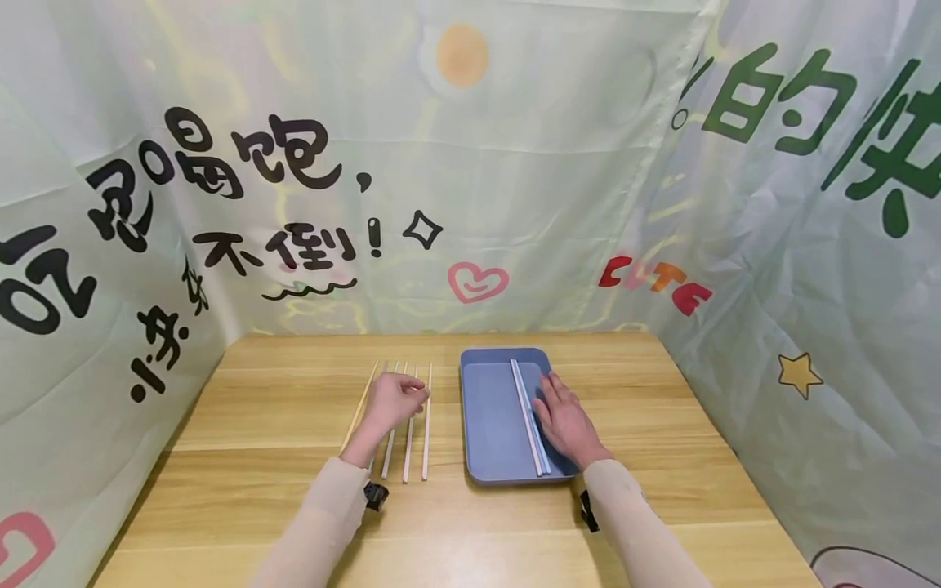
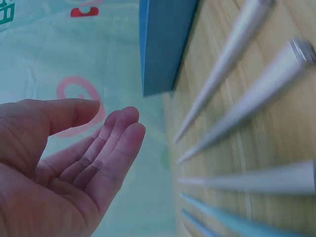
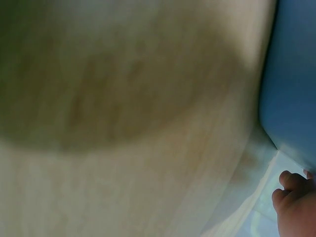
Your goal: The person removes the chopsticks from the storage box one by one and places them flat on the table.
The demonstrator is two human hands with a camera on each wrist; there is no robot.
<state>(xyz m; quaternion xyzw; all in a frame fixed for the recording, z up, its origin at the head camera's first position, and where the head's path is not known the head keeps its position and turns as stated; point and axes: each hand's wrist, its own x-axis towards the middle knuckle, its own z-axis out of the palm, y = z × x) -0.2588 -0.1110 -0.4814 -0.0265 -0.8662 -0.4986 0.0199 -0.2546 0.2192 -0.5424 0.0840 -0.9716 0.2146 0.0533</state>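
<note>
**A:** Where are the hands, taking the blue tray [image 1: 488, 408] as the marker?

**B:** The right hand [image 1: 564, 419] lies flat inside the tray, on its right side, fingers straight and spread toward the far rim. It grips nothing. Two chopsticks [image 1: 528, 416], one white and one pale blue, lie side by side in the tray just to the left of that hand, running from the far rim to the near rim. The fingertips sit right beside them; whether they touch, I cannot tell.

**A:** And the other hand?

**B:** The left hand [image 1: 395, 398] is to the left of the tray, over a row of chopsticks [image 1: 408, 437] laid out on the wooden table [image 1: 257, 482]. In the left wrist view its fingers [image 2: 116, 143] are relaxed and slightly bent, the thumb apart from them, with nothing between them.

**A:** How do those loose chopsticks lie?

**B:** Roughly parallel to the tray's long side, near it but apart from it. The leftmost one is tan and slants outward; the rest look white or pale.

**A:** What is behind the tray?

**B:** A printed cloth backdrop [image 1: 515, 163] with black characters and a pink heart.
</note>
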